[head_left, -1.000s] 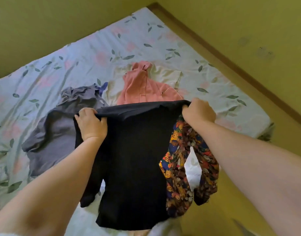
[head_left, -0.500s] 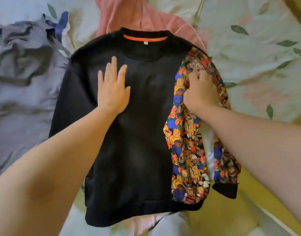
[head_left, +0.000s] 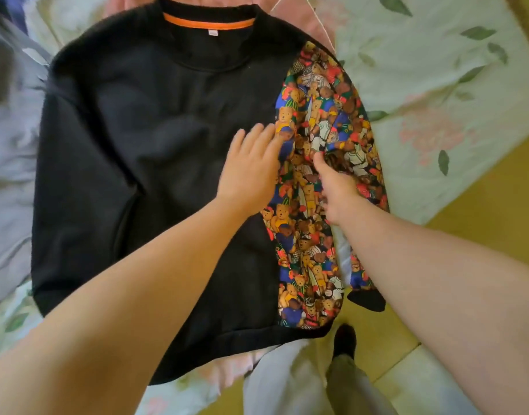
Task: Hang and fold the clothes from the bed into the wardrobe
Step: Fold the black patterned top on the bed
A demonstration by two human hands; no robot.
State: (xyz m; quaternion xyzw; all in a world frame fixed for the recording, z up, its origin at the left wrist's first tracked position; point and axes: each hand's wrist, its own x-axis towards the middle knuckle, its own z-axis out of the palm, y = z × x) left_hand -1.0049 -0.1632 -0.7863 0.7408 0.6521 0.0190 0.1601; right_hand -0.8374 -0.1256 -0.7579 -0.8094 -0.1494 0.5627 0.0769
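A black sweatshirt (head_left: 155,163) with an orange neck band lies flat, front up, on the bed. Its right sleeve (head_left: 317,109) is a bright teddy-bear print and lies folded along the body. My left hand (head_left: 251,169) presses flat on the black front, fingers straight, with the fingertips at the seam of the printed sleeve. My right hand (head_left: 335,187) is on the printed sleeve beside it, thumb up, with the fingers curled into a fold of the sleeve fabric.
A pink garment (head_left: 302,25) pokes out from under the sweatshirt's collar at the top. A grey garment (head_left: 9,145) lies to the left. The floral bedsheet (head_left: 437,85) spreads right. Yellow floor (head_left: 496,190) and my black-socked foot (head_left: 344,339) are at the bed's corner.
My left hand slid from the chest's left side across to the printed sleeve's seam. My right hand moved down the sleeve. The view has come closer to the sweatshirt.
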